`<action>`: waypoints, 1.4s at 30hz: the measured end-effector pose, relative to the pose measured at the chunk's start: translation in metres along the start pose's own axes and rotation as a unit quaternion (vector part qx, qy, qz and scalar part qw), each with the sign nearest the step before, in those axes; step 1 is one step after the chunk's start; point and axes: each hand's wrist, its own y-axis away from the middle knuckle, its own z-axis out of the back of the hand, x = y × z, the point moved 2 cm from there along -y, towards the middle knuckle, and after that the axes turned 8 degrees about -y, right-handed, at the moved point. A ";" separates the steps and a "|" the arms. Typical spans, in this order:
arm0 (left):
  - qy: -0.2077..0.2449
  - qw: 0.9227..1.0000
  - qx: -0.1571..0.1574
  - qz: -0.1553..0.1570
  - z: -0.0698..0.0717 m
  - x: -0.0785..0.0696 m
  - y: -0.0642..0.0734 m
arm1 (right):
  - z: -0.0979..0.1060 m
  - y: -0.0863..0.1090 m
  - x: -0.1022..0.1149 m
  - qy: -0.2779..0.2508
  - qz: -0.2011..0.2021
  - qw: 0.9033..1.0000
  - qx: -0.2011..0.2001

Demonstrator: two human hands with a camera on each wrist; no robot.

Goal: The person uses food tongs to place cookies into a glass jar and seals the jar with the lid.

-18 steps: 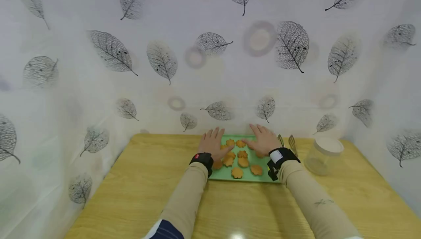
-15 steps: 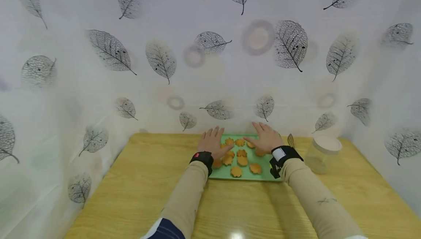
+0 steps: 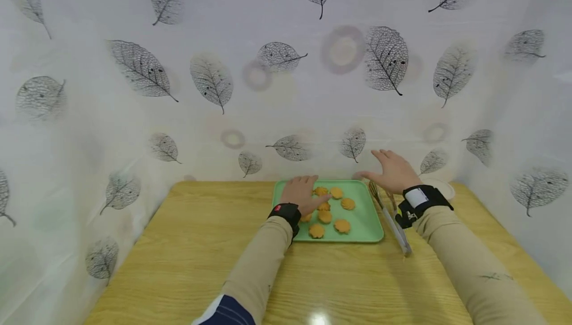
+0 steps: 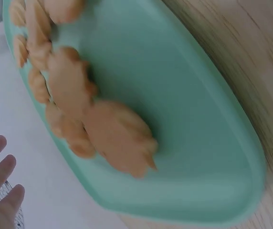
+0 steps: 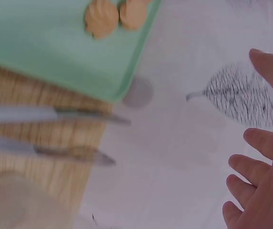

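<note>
My left hand (image 3: 300, 197) is over the left part of a green tray (image 3: 368, 215), its fingers straight and hiding some of the orange-brown, flower-shaped cookies (image 3: 342, 225). In the left wrist view, its fingertips (image 4: 11, 196) are beyond the tray's edge and hold nothing. My right hand (image 3: 394, 173) is raised to the right of the tray, thumb spread from straight fingers, with nothing in it. Below it, a pair of metal tongs (image 3: 395, 225) lies on the table beside the tray.
A clear jar with a white lid (image 3: 440, 187) stands at the right, mostly hidden behind my right wrist. Wooden table (image 3: 210, 235) surrounds the tray. A white curtain with leaf prints (image 3: 290, 148) hangs along the table's back edge.
My right hand has moved off the tray to the right and up, uncovering the tongs and the tray's right side. My left hand has shifted slightly right, over more cookies.
</note>
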 end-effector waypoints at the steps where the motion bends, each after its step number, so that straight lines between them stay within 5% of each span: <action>1: 0.004 1.000 0.002 0.002 0.000 -0.002 0.000 | 0.006 0.002 -0.004 0.006 -0.005 1.000 0.001; 6: 0.021 1.000 0.006 -0.004 0.001 -0.015 0.000 | 0.025 0.013 -0.037 0.044 -0.049 0.997 0.029; 12: 0.018 0.999 0.001 -0.050 -0.001 -0.036 -0.001 | 0.026 0.035 -0.072 0.035 -0.106 0.985 0.128; 16: 0.015 0.997 0.016 -0.069 0.002 -0.052 0.002 | 0.025 0.047 -0.082 0.025 -0.121 0.983 0.136; 27: 0.027 0.993 -0.009 -0.112 0.007 -0.081 0.004 | 0.040 0.055 -0.074 0.011 -0.093 0.987 0.128; 32: 0.099 0.987 -0.038 -0.118 0.009 -0.091 0.010 | 0.060 0.058 -0.039 0.019 -0.048 0.995 0.088; 36: 0.210 0.971 -0.019 -0.114 0.015 -0.104 0.019 | 0.073 0.059 0.007 0.023 -0.018 0.997 0.078; 42: 0.407 0.907 0.017 -0.105 0.035 -0.117 0.033 | 0.076 0.062 0.066 -0.033 0.014 0.994 0.107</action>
